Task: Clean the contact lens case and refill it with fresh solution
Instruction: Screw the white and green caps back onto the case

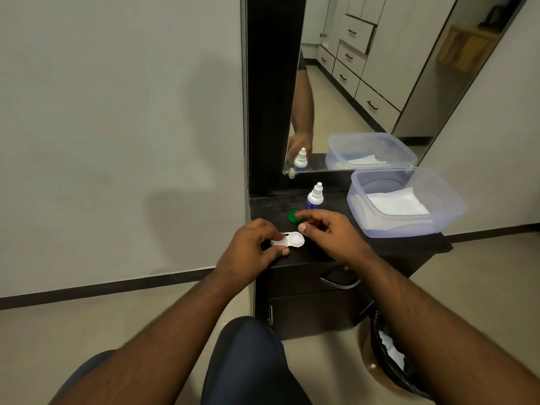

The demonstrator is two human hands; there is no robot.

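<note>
A white contact lens case [287, 240] lies on the dark cabinet top [321, 206], its right well uncovered. My left hand [251, 247] pinches the left end of the case between thumb and fingers. A green cap [293, 216] lies just behind the case, and the fingertips of my right hand [327, 232] touch it, the fingers loosely bent. A small solution bottle [315, 196] with a white nozzle and blue label stands upright behind the cap.
A clear plastic tub [450, 211] holding white tissue sits at the right of the cabinet top. A mirror [365, 83] leans against the wall behind. A lined waste bin [391, 355] stands on the floor at the right, below the drawer handle [339, 283].
</note>
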